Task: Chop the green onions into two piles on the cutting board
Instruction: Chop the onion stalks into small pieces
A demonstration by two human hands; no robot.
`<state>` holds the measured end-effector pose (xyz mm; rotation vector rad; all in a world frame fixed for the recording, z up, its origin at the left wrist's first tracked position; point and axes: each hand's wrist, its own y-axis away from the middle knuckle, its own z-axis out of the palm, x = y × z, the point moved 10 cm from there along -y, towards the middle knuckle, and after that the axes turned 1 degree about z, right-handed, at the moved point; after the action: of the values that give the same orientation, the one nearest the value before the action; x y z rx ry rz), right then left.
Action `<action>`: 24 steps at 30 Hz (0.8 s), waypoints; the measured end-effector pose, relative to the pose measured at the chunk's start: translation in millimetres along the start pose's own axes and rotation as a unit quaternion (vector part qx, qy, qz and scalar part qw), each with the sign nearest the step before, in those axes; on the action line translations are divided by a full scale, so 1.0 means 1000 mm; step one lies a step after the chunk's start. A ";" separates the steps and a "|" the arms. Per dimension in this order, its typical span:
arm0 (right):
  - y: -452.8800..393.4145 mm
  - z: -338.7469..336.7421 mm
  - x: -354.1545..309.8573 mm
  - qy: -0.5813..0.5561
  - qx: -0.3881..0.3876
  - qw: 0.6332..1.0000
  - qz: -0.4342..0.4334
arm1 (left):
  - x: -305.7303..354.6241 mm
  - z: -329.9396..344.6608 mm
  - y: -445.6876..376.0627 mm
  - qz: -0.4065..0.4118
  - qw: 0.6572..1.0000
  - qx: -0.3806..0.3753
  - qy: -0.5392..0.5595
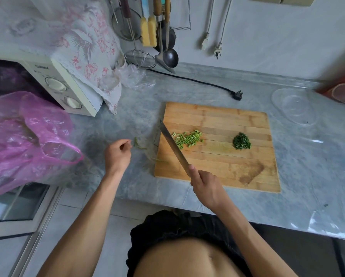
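The worktop [207, 90] is carrying a board [217, 172] near its front edge, a microwave [53, 84] and pink bag [27, 136] at left, a clear bowl [294, 105] toward the right, and a black plug [236, 95] behind the board.

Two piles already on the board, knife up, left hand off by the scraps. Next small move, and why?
Probably set the knife down. The light green pile and the dark green pile lie apart on the cutting board, with no uncut stalk on it. The left hand is only at a trimmed scrap on the counter.

One head-worn camera looks steeply down from above the cutting board [217, 148] — close, facing the wall behind it.
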<state>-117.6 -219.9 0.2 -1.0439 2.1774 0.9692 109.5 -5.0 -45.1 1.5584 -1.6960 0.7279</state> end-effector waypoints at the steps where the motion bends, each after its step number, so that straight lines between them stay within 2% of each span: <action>1: 0.000 0.000 0.000 0.000 0.002 1.000 -0.001 | 0.004 0.001 0.005 0.016 1.000 -0.005 -0.003; 3: 0.000 -0.003 -0.001 0.000 0.010 1.000 -0.006 | 0.023 0.016 0.020 0.092 0.994 -0.052 -0.028; 6: -0.002 -0.004 -0.002 -0.001 0.006 1.000 -0.007 | 0.054 0.052 0.056 0.247 0.952 -0.157 -0.088; 8: -0.002 -0.006 -0.003 0.006 0.000 1.000 -0.003 | 0.057 0.067 0.066 0.291 0.932 -0.173 -0.125; 13: -0.001 -0.003 0.007 0.037 -0.020 0.999 0.030 | 0.063 0.067 0.067 0.262 0.953 -0.091 -0.123; 17: 0.003 0.002 -0.002 0.065 -0.035 0.997 0.021 | 0.059 0.069 0.065 0.200 0.972 -0.069 -0.100; 24: -0.005 0.005 -0.001 0.111 -0.048 0.993 0.016 | 0.072 0.077 0.074 0.231 0.956 -0.065 -0.171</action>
<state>-111.8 -217.9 -3.8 -1.2161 2.3524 1.0230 24.3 -101.3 -28.0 1.2562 -2.3613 0.5731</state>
